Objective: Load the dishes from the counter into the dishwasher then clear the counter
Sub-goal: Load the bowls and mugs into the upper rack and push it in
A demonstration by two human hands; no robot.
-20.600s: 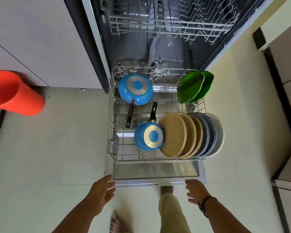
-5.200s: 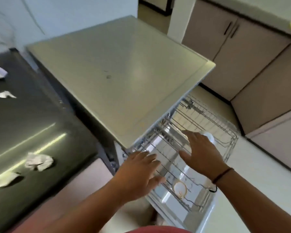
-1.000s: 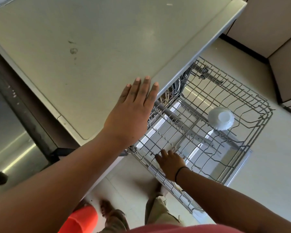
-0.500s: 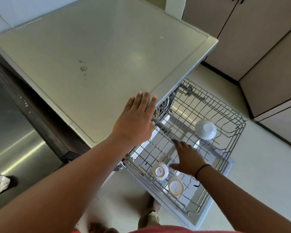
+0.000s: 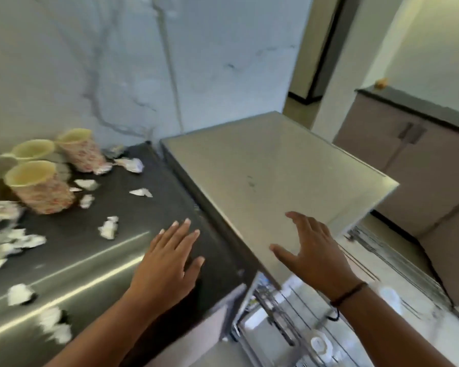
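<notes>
Your three patterned cups [image 5: 41,185] stand grouped at the far left of the dark counter [image 5: 133,234], near the marble wall [image 5: 117,62]; two are close to the wall and the third sits just in front of them toward you. Crumpled paper scraps [image 5: 108,227] lie scattered across the counter's left and middle, from the cups down to its near edge. Your left hand [image 5: 167,263] hovers flat over the counter's right end, fingers straight and spread, holding nothing. Your right hand [image 5: 313,250], a dark band at its wrist, is spread open too, empty, over the near edge of the dishwasher's pale top [image 5: 270,176]. Below that hand the pulled-out wire rack [image 5: 289,321] juts from the dishwasher, blurred, with small white dishes [image 5: 319,344] in it.
</notes>
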